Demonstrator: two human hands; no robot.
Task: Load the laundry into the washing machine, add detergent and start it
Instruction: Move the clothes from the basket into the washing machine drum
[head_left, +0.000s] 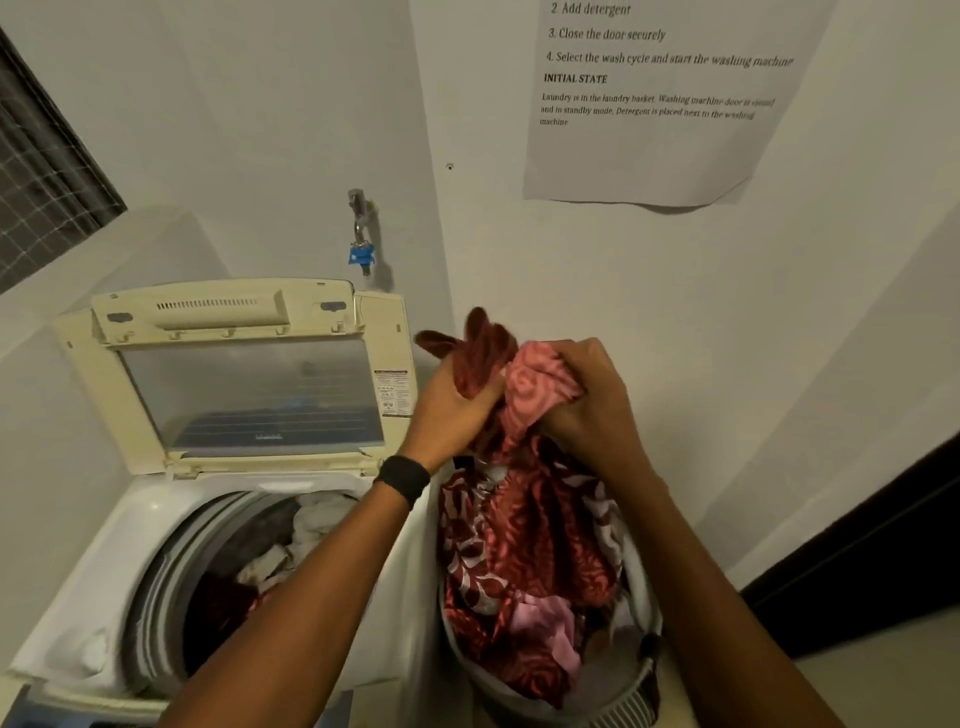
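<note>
A top-loading washing machine (130, 525) stands at the lower left with its lid (244, 384) raised. White and dark red clothes (291, 545) lie inside the drum. To its right sits a grey laundry basket (628, 691) full of red and pink patterned laundry. Above the basket, my left hand (452, 410) and my right hand (587, 395) both grip a bunched red and pink patterned cloth (524, 389), whose lower part hangs down into the basket. A black band is on my left wrist. No detergent is in view.
A metal tap (358, 228) with a blue fitting juts from the wall behind the machine. A printed instruction sheet (660, 98) hangs on the wall at upper right. A meshed window (41, 171) is at the far left. A dark panel (883, 551) stands at the right.
</note>
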